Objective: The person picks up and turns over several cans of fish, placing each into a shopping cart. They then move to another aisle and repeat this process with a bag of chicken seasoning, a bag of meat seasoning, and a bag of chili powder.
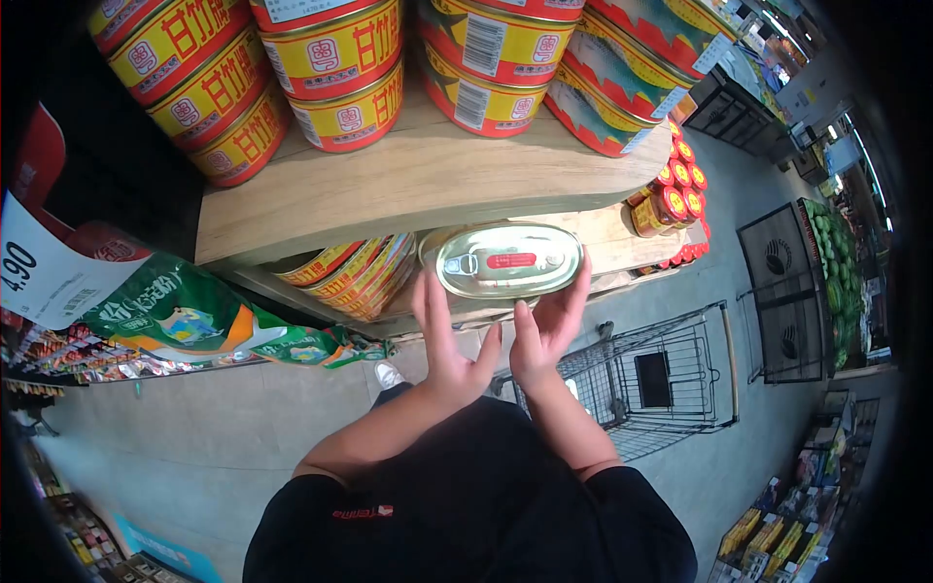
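An oval tin with a silvery-gold lid, pull ring and small red label (507,260) is held up at the lower shelf's edge. My left hand (453,340) lies along its left end and my right hand (551,325) along its right end, fingers against the tin's sides and thumbs pointing up near its front edge. The tin sits between both hands, partly over the lower wooden shelf (612,243). What lies under the tin is hidden.
Stacks of red and yellow tins (335,68) stand on the upper wooden shelf (389,185). More tins (364,282) lie below it. Red-lidded jars (671,204) are to the right. Green packets (185,316) hang at left. A wire shopping cart (671,379) stands at right.
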The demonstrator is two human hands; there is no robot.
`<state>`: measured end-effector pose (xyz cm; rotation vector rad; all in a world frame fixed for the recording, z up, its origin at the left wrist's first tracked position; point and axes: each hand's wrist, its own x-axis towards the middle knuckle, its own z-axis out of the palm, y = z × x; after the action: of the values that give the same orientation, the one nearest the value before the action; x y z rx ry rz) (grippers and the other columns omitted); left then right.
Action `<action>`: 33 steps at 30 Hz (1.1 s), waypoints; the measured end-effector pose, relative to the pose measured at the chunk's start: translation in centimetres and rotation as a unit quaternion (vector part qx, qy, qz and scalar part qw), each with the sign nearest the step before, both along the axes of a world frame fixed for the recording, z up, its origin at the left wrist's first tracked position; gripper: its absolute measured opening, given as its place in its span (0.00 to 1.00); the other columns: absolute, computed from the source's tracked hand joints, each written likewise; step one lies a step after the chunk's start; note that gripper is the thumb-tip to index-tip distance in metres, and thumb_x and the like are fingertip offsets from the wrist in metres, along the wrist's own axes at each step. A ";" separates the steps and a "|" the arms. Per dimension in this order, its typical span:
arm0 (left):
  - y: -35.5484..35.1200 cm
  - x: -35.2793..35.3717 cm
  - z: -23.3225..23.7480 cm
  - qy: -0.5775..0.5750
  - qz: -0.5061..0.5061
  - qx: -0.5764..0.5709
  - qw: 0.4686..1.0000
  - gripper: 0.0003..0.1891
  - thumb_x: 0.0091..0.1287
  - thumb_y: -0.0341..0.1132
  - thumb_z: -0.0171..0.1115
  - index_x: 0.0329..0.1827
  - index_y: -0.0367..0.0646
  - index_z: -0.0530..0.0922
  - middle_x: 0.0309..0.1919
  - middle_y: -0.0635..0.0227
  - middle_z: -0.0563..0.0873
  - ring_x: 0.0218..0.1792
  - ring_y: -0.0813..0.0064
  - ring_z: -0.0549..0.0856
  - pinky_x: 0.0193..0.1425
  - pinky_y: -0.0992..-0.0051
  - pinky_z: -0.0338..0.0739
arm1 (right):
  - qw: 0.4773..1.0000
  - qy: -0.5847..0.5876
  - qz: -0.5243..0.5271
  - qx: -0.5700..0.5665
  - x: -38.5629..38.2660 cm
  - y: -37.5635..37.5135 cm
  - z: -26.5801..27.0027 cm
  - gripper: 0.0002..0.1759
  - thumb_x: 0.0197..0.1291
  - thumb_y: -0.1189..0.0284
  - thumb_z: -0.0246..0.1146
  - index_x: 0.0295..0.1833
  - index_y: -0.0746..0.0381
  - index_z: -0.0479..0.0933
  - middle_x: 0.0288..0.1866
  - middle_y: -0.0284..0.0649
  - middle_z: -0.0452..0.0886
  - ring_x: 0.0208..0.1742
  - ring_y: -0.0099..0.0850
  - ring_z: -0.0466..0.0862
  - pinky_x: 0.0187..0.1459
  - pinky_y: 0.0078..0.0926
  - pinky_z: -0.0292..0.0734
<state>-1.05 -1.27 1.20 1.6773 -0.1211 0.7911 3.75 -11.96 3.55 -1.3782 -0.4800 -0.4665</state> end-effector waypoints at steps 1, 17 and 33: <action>0.0 -0.3 0.5 -0.007 -0.023 0.016 1.000 0.48 0.63 0.26 0.64 0.80 0.28 0.41 0.77 0.45 0.47 0.77 0.50 0.56 0.78 0.54 0.56 | 1.000 -0.001 -0.017 0.012 -0.5 -0.1 0.0 0.53 0.59 0.73 0.64 0.80 0.73 0.38 0.83 0.57 0.45 0.82 0.47 0.53 0.79 0.43 0.46; -3.8 -2.4 0.7 -0.062 -0.025 0.044 0.997 0.47 0.63 0.30 0.66 0.78 0.22 0.44 0.76 0.39 0.52 0.77 0.45 0.54 0.78 0.54 0.54 | 0.997 -0.057 -0.036 0.049 -4.2 -3.7 1.1 0.57 0.57 0.71 0.65 0.80 0.74 0.33 0.84 0.58 0.39 0.83 0.47 0.51 0.79 0.44 0.47; -3.8 -0.7 -0.3 -0.090 -0.080 -0.136 0.983 0.37 0.69 0.44 0.69 0.72 0.37 0.58 0.68 0.52 0.70 0.67 0.59 0.75 0.72 0.62 0.71 | 0.961 -0.219 -0.102 -0.137 -6.6 -6.8 1.8 0.52 0.54 0.62 0.64 0.77 0.79 0.50 0.77 0.60 0.50 0.80 0.60 0.53 0.78 0.54 0.48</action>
<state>-1.73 -5.02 0.91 1.3204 -0.2592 0.7991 -2.90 -18.77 5.30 -1.6035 -0.7900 -0.9111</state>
